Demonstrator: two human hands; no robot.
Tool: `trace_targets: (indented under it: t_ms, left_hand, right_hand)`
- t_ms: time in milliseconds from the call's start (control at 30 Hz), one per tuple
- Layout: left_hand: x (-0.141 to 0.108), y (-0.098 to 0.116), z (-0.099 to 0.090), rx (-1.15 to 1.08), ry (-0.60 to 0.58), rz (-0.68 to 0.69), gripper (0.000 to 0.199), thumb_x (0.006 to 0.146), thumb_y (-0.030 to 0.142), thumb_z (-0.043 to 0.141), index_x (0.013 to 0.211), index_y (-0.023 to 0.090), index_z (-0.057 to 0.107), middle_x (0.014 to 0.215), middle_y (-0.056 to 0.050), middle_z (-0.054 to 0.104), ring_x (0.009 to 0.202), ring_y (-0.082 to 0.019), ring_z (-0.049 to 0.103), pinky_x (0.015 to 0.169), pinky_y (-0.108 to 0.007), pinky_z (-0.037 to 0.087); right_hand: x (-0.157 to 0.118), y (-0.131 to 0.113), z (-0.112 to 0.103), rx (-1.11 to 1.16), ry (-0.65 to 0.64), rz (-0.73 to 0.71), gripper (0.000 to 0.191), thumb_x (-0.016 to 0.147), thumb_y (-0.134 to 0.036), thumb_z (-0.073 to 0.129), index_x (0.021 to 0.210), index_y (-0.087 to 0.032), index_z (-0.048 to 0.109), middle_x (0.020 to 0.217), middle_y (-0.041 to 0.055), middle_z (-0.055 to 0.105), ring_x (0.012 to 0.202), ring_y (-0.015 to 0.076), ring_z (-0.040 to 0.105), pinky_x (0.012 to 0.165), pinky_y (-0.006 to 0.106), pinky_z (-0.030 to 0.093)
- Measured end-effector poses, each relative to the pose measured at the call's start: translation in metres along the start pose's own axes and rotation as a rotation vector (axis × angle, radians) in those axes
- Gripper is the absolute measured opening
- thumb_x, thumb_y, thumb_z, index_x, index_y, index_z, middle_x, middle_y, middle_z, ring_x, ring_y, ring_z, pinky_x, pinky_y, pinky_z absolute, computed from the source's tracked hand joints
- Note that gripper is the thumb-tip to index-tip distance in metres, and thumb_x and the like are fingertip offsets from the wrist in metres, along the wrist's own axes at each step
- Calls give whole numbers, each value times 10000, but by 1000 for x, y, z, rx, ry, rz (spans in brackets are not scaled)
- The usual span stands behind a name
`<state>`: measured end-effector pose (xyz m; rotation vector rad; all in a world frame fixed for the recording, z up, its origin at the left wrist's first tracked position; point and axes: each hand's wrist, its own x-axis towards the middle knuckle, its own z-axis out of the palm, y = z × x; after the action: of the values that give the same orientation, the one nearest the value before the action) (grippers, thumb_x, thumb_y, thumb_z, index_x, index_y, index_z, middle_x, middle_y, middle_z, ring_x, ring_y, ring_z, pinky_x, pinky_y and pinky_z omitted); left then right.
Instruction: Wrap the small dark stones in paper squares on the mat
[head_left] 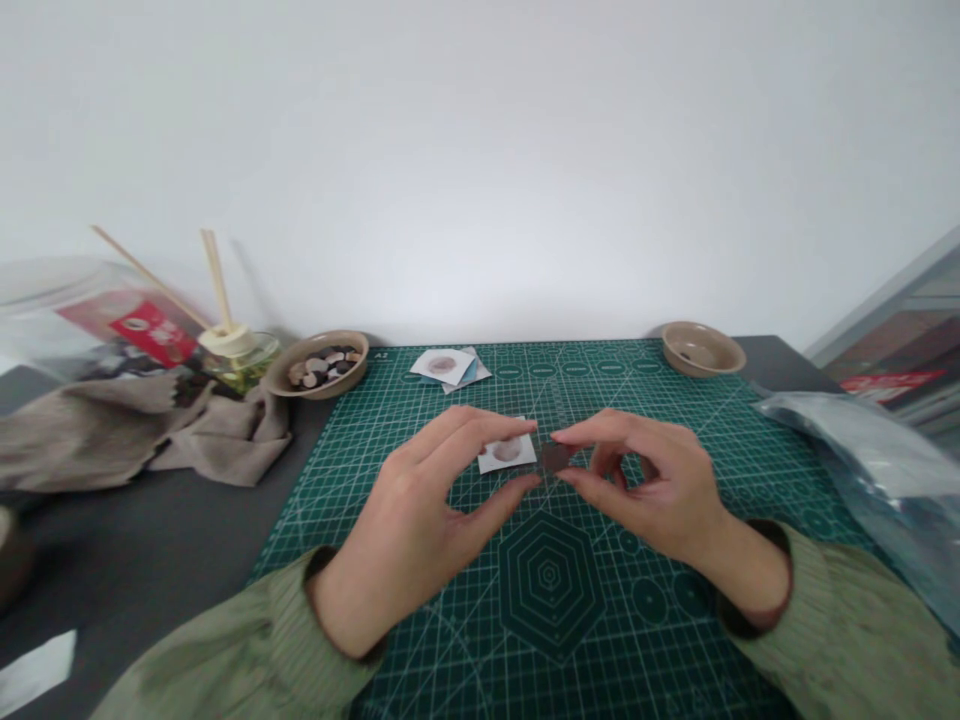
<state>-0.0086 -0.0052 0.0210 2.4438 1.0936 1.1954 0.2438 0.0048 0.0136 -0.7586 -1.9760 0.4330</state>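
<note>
Holding, at the dial's centre (twelve o'clock towards the wall): one dark flat piece [555,458], raised above a green A2 cutting mat [551,640]. Right hand [656,480]: fingers pinching the piece by its three o'clock side, thumb below, index above. Left hand [427,490]: thumb and index parted, tips beside the nine o'clock edge; whether they grip a clear border there, I cannot tell.

Step in hand, as I judge it: small-scale, two-handed handling of the piece. Any shift of it would call for a light, level pinch and steady opposing fingertips.

Condition of the piece: small, matt, brownish-grey, rather angular in outline; material and markings too blurred to read.

Nearby stock: one white card [523,456] with a greyish-brown round patch, at ten o'clock of the piece, partly behind the left fingers. Overlapping white and blue cards [442,364], at eleven. Brown bowl of round dark and pale pieces [321,391], at ten. Second brown bowl [705,369], one small dark speck inside, at one. Crumpled clear plastic bag [877,450], at three.
</note>
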Motion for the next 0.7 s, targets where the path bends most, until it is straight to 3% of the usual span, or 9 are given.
trace_targets:
  t_ms: [100, 167, 300, 533, 700]
  left_hand:
    - [0, -21, -2, 243, -148, -65, 590, 973, 395, 790, 1503, 269, 563, 1411, -101, 697, 1331, -333, 639, 1124, -542, 541]
    - [-2, -32, -3, 321, -233, -88, 706, 935, 452, 826, 1538, 248, 522, 1416, -119, 693, 1343, -368, 622, 1130, -587, 529]
    - [-5, -42, -2, 326, -313, -96, 571, 946, 399, 821, 1443, 249, 584, 1351, -95, 727, 1295, -342, 650, 1121, -552, 539]
    - [0, -43, -4, 207, -183, -109, 473, 988, 402, 762, 1409, 270, 592, 1324, -76, 728, 1235, -292, 697, 1103, -502, 559]
    - [25, -52, -31, 307, 20, -94, 532, 1000, 384, 745, 1473, 231, 558, 1343, -105, 717, 1183, -274, 715, 1086, -475, 565]
  right_hand:
    - [2, 3, -1, -76, 42, 72, 212, 939, -245, 835, 1141, -238, 770, 940, -25, 811, 565, 61, 618, 576, 210, 527]
    - [3, 6, -1, -88, 45, 120, 214, 940, -278, 840, 1139, -244, 770, 924, -30, 814, 558, 65, 625, 578, 219, 527]
    - [4, 13, 0, -85, 33, 189, 207, 948, -303, 828, 1140, -253, 771, 929, -28, 814, 544, 72, 644, 560, 236, 514]
    - [4, 27, 0, -4, 72, 303, 223, 962, -365, 801, 1145, -241, 774, 993, 12, 809, 525, 88, 647, 516, 253, 491]
    - [3, 38, 1, 100, 89, 375, 272, 958, -409, 791, 1154, -222, 770, 995, 36, 804, 509, 100, 668, 485, 242, 492]
